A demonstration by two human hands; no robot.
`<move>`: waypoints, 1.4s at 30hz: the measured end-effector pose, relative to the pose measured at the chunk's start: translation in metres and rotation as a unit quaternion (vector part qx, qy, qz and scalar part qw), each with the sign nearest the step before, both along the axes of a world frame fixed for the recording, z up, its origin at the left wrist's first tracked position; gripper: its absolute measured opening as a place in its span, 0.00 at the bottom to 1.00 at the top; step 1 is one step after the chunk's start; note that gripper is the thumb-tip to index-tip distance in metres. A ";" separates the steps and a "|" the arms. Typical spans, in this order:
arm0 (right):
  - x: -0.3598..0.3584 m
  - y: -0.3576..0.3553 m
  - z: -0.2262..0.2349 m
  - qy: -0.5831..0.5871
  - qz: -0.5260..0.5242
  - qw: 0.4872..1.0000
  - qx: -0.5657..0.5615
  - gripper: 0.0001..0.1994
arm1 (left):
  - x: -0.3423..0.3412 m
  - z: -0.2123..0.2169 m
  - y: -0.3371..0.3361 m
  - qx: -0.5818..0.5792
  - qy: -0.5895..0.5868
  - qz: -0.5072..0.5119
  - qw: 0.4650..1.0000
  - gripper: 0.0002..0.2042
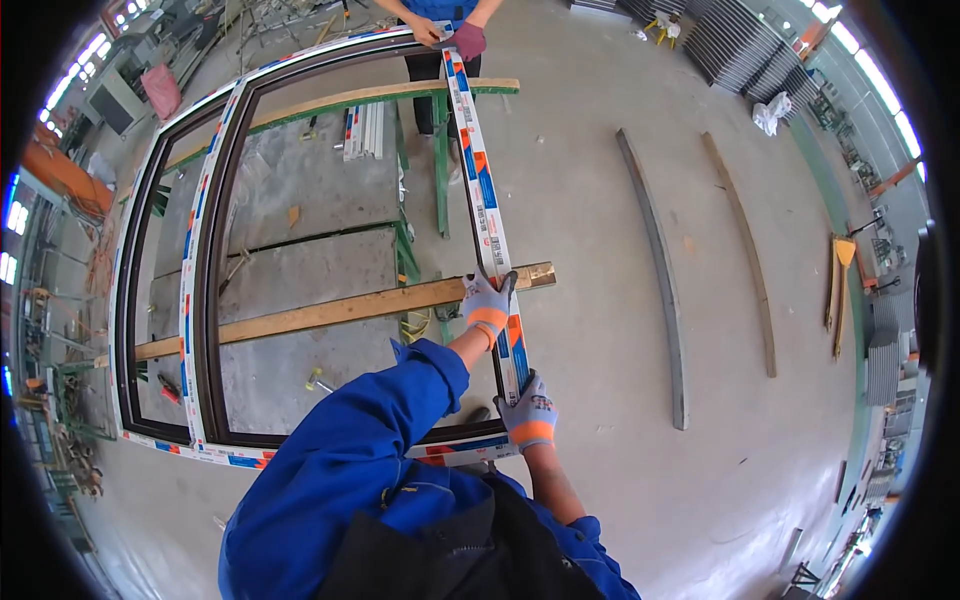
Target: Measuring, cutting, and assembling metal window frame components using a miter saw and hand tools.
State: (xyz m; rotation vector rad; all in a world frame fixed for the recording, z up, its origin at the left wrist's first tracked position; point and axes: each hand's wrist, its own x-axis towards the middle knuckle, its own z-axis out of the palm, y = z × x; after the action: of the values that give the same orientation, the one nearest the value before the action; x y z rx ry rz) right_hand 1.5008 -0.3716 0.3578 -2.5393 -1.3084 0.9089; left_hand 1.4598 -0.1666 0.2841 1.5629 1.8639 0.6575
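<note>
A large window frame [487, 215] lies flat, dark on the inside and covered in white film with blue and orange print. A mullion [197, 220] divides it into a narrow left part and a wide right part. My left hand [487, 303], in a grey glove with an orange cuff, is closed over its right side member, above a wooden beam [350, 306]. Nearer to me, my right hand [530, 412], gloved alike, grips the outer edge by the near right corner. At the far right corner, another person's hands [450, 38] touch the frame, one in a maroon glove.
A second wooden beam [400, 90] on a green stand [441, 165] passes under the frame's far end. Tools lie on the grey worktop [310, 180] beneath. Two long bars [655, 270] lie on the floor to the right. Stacked profiles [740, 50] stand at the far right.
</note>
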 end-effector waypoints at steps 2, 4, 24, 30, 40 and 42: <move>-0.006 0.004 0.004 0.017 0.007 0.999 0.027 0.37 | -0.014 -0.015 0.008 0.022 -0.126 0.013 0.992 0.35; -0.001 -0.005 -0.008 0.010 0.002 0.999 0.039 0.37 | -0.005 -0.005 -0.002 0.026 -0.138 0.004 0.990 0.34; 0.005 0.001 -0.028 0.025 0.016 0.992 0.121 0.36 | -0.145 -0.007 -0.025 0.041 -0.003 -0.218 0.975 0.29; 0.052 -0.014 -0.054 -0.040 -0.017 0.991 0.128 0.34 | -0.358 0.060 -0.138 0.110 0.114 -0.025 0.987 0.22; -0.077 -0.076 -0.013 -0.355 -0.149 0.885 0.262 0.23 | -0.734 0.062 -0.238 0.150 0.391 0.094 0.903 0.21; -0.156 -0.084 -0.040 -0.329 -0.124 0.898 0.265 0.24 | -0.812 0.057 -0.269 0.114 0.405 0.077 0.904 0.22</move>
State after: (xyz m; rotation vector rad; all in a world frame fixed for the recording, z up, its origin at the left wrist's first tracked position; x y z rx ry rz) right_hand 1.3450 -0.4556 0.3176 -2.5195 -1.1009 -0.3704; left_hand 0.6476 -0.4352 0.3413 2.0603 2.6024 0.2987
